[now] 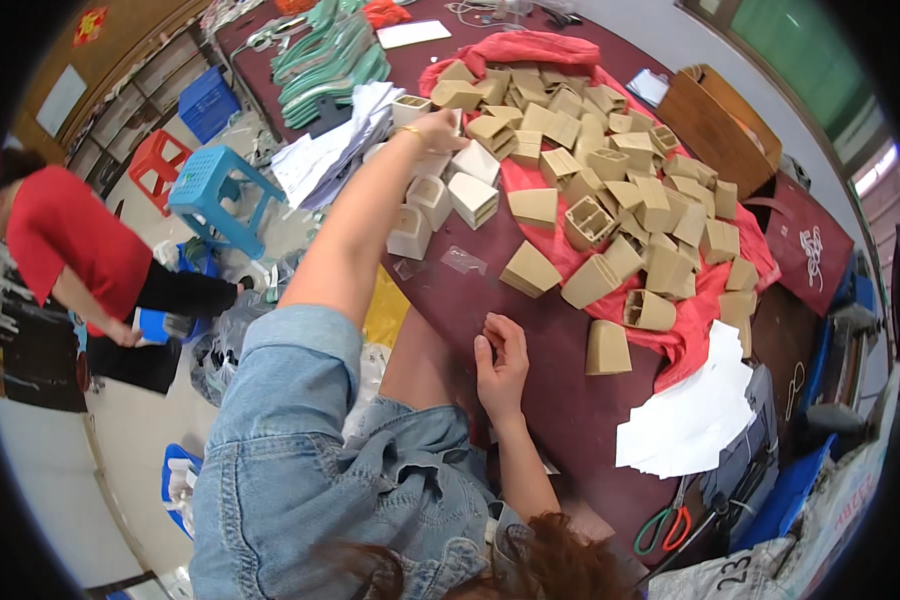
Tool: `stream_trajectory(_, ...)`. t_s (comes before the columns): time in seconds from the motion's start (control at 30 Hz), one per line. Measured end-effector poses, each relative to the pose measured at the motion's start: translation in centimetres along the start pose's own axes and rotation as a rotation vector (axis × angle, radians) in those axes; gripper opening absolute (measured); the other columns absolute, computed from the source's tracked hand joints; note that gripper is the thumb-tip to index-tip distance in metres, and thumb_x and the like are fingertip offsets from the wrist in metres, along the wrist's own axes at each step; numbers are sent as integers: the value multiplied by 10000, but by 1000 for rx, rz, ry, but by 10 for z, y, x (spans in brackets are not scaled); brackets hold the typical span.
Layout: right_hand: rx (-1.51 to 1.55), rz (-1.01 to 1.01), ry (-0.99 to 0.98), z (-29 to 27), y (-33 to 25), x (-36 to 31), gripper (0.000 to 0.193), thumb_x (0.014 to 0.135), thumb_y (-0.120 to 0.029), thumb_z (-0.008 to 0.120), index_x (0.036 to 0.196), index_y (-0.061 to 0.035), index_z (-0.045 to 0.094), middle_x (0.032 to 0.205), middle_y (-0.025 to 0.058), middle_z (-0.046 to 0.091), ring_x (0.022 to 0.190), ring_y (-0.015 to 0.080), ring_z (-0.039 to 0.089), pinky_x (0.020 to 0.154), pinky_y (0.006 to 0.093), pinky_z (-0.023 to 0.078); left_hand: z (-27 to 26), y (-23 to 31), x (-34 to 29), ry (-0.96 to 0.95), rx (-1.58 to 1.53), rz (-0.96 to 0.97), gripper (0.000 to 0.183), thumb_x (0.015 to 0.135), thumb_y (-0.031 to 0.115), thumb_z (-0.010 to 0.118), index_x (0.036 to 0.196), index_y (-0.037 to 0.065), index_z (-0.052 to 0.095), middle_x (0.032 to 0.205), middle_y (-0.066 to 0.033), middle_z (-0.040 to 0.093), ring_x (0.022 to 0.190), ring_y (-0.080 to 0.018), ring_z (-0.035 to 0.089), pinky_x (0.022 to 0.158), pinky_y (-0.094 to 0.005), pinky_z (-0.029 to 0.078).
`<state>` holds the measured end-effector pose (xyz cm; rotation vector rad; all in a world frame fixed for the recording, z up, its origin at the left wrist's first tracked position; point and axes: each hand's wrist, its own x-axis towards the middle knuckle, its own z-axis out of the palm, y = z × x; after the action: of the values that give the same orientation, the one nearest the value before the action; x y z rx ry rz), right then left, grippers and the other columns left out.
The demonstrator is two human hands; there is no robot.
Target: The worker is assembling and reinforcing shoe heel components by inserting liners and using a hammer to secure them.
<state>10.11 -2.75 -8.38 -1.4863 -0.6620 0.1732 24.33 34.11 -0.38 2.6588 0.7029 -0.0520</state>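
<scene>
My left hand (437, 132) reaches across the table to a cluster of small white hollow blocks, its fingers curled over a white block (457, 122) that they partly hide. Other white blocks stand close below it, among them a slotted white block (473, 200) and an upright white block (409, 232). My right hand (502, 362) hovers by the table's near edge, fingers loosely bent and apart, with nothing in it. To its right lies a tan hollow block (607, 347), the nearest of a large heap of tan blocks (570, 130) spread on red plastic sheeting (530, 45).
Papers (335, 150) and stacked green strips (330, 65) lie at the far left of the dark red table (440, 310). White sheets (690, 410) and scissors (662, 530) are near right. Left, a person in red (80, 240) stands beyond a blue stool (220, 190).
</scene>
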Motion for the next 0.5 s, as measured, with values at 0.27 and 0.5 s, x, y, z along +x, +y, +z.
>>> stream_trajectory(0.27, -134, 146, 48, -63, -31, -56, 285, 827, 12, 597, 1110, -15, 582, 1113, 138, 563, 904, 202, 623, 784, 301, 516, 31, 4, 12, 124, -147, -49, 890, 685, 347, 719, 1317, -95, 274, 1161, -268, 554, 1009, -341, 593, 873, -386, 466)
stream_trajectory(0.5, -936, -5, 591, -226, -93, -120, 97, 837, -68, 620, 909, -5, 641, 864, 124, 652, 798, 262, 629, 718, 332, 498, -39, -130, 38, 525, -42, 157, 328, 854, 244, 514, 1135, 108, 616, 1035, -140, 644, 928, -288, 624, 817, -366, 489)
